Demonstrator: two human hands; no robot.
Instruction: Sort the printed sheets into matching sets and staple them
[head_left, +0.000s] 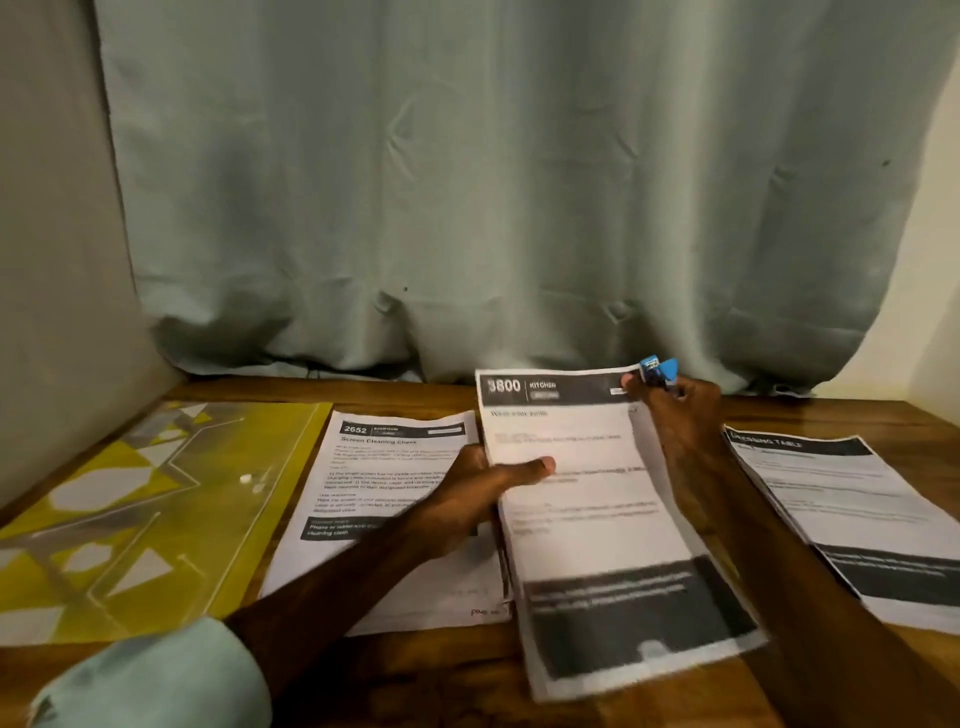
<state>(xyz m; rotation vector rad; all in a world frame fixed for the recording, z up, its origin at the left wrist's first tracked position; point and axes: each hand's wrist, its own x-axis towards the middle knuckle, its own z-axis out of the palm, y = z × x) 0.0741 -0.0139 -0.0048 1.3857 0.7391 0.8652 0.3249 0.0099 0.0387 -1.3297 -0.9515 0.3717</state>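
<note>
Both hands grip: one on paper, one on a stapler.
The left hand (478, 493) pinches the kitchen sheets (587, 519) at their left edge, thumb on top. The right hand (680, 421) curls round a blue stapler (655, 370) at their top right corner. One sheet pile (384, 467) lies under the left hand, and another pile (841, 509) lies just right of the right wrist.

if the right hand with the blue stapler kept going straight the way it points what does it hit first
Probably the curtain at the back. The right hand and stapler point away, past the top corner of the kitchen sheets; the depth is hard to judge.
</note>
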